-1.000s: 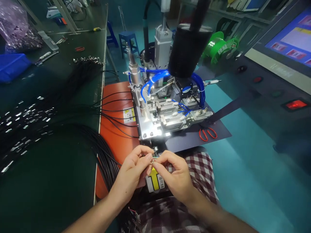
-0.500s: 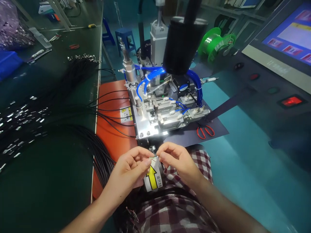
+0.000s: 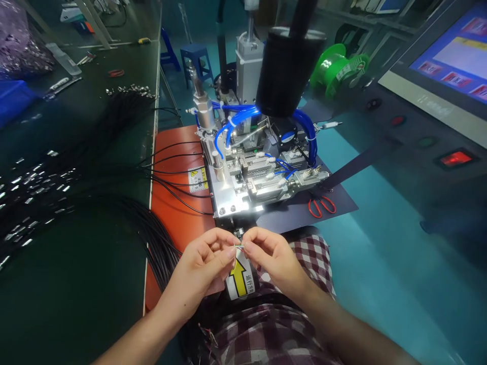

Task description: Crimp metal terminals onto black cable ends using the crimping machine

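Note:
Several thin coloured wires run between my fingertips, low in the middle of the head view. My left hand is closed in a pinch on one side of them. From the other side, my right hand pinches the wires between thumb and forefinger. Only a short stretch shows between the hands; the rest is hidden by my fingers. Just below is a white label with a yellow arrow. Beyond my hands stands a metal machine with blue air hoses.
Black cables lie in a bundle at the left, and several lead across an orange mat into the machine. Red-handled scissors rest on the dark plate. A black cylinder hangs overhead. A control screen stands at right.
My right hand has moved slightly left, closer to my left hand, and its fingertips now pinch the wires. My left hand is almost still.

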`<state>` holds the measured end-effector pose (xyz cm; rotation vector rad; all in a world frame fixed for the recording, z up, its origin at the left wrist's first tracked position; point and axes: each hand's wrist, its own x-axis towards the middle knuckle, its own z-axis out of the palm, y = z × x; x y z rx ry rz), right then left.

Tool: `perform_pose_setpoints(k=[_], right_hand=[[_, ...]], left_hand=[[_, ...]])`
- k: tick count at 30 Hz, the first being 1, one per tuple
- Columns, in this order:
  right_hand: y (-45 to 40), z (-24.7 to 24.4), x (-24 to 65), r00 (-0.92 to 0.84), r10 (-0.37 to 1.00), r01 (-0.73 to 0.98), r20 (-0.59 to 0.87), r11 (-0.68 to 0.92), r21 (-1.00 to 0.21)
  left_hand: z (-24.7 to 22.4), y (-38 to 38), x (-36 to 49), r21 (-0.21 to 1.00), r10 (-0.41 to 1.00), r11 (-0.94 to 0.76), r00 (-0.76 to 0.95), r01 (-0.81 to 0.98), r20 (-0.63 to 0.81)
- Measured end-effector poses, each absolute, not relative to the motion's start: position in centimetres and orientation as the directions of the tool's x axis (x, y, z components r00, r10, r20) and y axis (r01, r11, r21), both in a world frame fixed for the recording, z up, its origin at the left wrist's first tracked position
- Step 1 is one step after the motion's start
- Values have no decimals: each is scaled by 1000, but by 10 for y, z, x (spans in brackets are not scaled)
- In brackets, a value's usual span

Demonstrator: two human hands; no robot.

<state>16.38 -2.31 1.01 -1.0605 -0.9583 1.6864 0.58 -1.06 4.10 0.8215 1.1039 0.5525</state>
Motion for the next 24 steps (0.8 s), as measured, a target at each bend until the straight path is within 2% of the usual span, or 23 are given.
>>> perform_pose_setpoints(k=[4, 8, 15, 18, 21, 24], right_hand=[[-30, 10, 158, -169, 959, -225, -225, -260, -939], [-28, 11, 160, -197, 959, -180, -205, -241, -954], [-7, 16, 180, -420, 907, 7, 27, 33, -999], [0, 20, 187, -521, 852, 69, 52, 103, -992], [2, 22, 189, -553, 832, 97, 31, 101, -990], [0, 20, 187, -494, 869, 75, -23, 16, -997]], left_hand=[[43, -11, 4, 794, 738, 608, 368, 1, -566], [43, -9, 5, 783, 723, 622, 381, 5, -576], [41, -7, 1, 794, 678, 602, 472, 83, -563], [41, -7, 3, 802, 677, 587, 476, 110, -561], [41, -8, 8, 816, 714, 570, 435, 93, -548], [40, -10, 11, 808, 738, 586, 373, 57, -562]])
